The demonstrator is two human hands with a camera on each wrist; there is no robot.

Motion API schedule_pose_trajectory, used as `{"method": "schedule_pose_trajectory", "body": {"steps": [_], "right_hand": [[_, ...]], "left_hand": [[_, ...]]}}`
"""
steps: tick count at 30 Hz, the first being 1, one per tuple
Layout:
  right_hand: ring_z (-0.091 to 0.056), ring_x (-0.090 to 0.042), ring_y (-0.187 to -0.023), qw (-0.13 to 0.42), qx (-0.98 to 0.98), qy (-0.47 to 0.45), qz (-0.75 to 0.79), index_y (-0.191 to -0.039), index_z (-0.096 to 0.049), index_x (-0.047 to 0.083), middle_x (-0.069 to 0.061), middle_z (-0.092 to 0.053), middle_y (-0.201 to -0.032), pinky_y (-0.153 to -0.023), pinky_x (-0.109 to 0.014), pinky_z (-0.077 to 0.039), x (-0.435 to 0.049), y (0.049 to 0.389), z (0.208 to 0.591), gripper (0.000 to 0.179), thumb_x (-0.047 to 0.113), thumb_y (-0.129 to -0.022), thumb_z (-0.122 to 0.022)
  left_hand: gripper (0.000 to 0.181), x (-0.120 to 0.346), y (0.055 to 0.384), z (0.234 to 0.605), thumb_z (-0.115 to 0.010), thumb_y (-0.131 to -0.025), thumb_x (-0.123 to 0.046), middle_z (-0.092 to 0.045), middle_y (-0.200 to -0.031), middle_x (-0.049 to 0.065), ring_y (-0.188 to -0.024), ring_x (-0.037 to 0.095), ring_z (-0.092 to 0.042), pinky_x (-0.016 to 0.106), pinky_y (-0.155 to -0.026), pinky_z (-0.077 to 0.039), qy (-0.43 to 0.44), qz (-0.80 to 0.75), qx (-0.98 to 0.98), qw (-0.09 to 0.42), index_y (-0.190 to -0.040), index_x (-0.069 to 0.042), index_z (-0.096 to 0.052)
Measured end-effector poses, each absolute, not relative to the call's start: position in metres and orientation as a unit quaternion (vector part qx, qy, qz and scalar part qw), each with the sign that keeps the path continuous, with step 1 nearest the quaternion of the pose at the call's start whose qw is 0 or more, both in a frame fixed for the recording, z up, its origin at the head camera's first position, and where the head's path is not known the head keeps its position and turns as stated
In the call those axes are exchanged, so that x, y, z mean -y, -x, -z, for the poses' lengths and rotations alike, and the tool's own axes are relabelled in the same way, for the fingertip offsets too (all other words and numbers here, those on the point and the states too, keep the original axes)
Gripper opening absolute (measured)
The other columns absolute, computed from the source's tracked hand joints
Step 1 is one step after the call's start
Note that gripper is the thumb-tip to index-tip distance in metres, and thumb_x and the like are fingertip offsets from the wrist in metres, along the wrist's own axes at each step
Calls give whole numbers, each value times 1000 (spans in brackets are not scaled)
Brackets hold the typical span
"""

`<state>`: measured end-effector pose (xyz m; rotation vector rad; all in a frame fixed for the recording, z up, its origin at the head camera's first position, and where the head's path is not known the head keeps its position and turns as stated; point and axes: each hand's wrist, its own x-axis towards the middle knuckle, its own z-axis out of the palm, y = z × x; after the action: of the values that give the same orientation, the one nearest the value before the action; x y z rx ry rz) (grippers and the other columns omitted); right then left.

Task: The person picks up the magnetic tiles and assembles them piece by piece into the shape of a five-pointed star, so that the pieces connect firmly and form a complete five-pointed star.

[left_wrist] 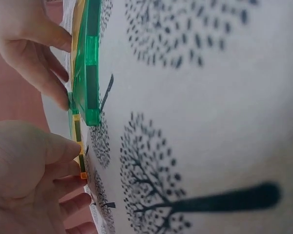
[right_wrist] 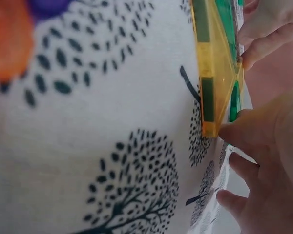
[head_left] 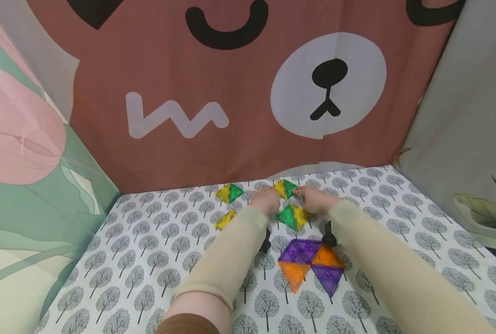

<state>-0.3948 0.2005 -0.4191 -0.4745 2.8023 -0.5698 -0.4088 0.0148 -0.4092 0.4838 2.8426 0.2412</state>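
Right hand point(head_left: 314, 199) — touching green tile point(head_left: 289, 189)

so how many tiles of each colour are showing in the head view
Yellow tiles: 4
Green tiles: 3
Purple tiles: 3
Orange tiles: 2
Total: 12 showing; the left sleeve partly covers one yellow and could hide more.

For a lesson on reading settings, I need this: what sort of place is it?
Possibly an indoor play corner or draped filming booth; the pictures cannot settle which. A cartoon-animal curtain hangs behind a tree-print cloth, with translucent coloured triangular tiles lying on it.
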Motion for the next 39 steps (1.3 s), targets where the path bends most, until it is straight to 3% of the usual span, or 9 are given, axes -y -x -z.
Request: {"method": "schedule_pose_trajectory", "body": {"steps": [3, 6, 8, 10, 13, 17, 20, 25, 39], "right_hand": [[-10, -45, -145, 110, -954, 150, 233, -157, -24, 8, -23, -6, -162, -83, -46, -52, -207, 390, 414, 79, -17, -84, -45], [-7, -46, -145, 78, -947, 141, 276, -157, -21, 7, -24, -4, -161, -82, -48, -51, -214, 385, 403, 80, -16, -85, -45], [-10, -48, -144, 64, -942, 139, 297, -156, -21, 0, -28, -9, -159, -99, -54, -43, -220, 379, 393, 72, -14, -88, -43], [-18, -50, -141, 64, -939, 135, 311, -153, -21, -6, -32, -16, -156, -111, -59, -29, -227, 372, 384, 62, -8, -94, -40], [-32, -53, -134, 76, -935, 134, 318, -148, -22, -16, -38, -29, -148, -109, -60, -31, -235, 357, 371, 56, -1, -97, -41], [-53, -49, -117, 104, -937, 128, 308, -142, -28, -21, -39, -48, -132, -96, -53, -49, -240, 325, 360, 54, 7, -99, -45], [-62, -43, -105, 131, -923, 110, 346, -140, -32, -22, -37, -56, -123, -86, -49, -55, -244, 292, 361, 55, 7, -97, -50], [-63, -37, -98, 174, -871, 44, 458, -139, -29, -23, -32, -57, -119, -81, -46, -57, -252, 241, 379, 58, 7, -97, -53], [-58, -40, -116, 232, -725, 35, 648, -139, -14, -29, -38, -49, -132, -95, -46, -51, -273, 177, 408, 67, 11, -101, -52]], "left_hand": [[52, -15, 407, 407, -32, -105, -15, -22, -162, 7, -148, 30, -15, 47, -119, -14, -167, -96, -973, 129, -157, -11, -27], [53, -12, 403, 397, -32, -103, -12, -21, -162, 6, -148, 30, -15, 48, -119, -16, -174, -115, -971, 114, -157, -13, -28], [53, -12, 397, 384, -35, -100, -7, -27, -161, 5, -144, 27, -25, 42, -113, -29, -177, -138, -969, 103, -153, -13, -38], [54, -12, 390, 371, -37, -98, -3, -33, -158, 3, -125, 23, -43, 36, -94, -42, -183, -158, -965, 101, -150, -14, -43], [51, -10, 376, 354, -37, -98, -3, -44, -151, 2, -86, 17, -45, 32, -70, -38, -191, -213, -950, 122, -146, -12, -49], [31, 4, 355, 346, -36, -103, -12, -60, -93, 5, -60, 15, -33, 31, -64, -35, -218, -277, -922, 160, -95, -3, -65], [30, 19, 334, 352, -42, -102, -15, -54, -74, 3, -64, 15, -49, 29, -68, -47, -209, -355, -886, 214, -78, -3, -56], [41, 41, 295, 373, -51, -101, -14, -66, -112, 27, -107, 38, -64, 42, -91, -54, -122, -512, -791, 313, -131, 13, -51], [46, 62, 256, 391, -52, -99, -12, -61, -117, 31, -111, 42, -61, 48, -97, -50, -79, -602, -721, 335, -134, 17, -43]]}}
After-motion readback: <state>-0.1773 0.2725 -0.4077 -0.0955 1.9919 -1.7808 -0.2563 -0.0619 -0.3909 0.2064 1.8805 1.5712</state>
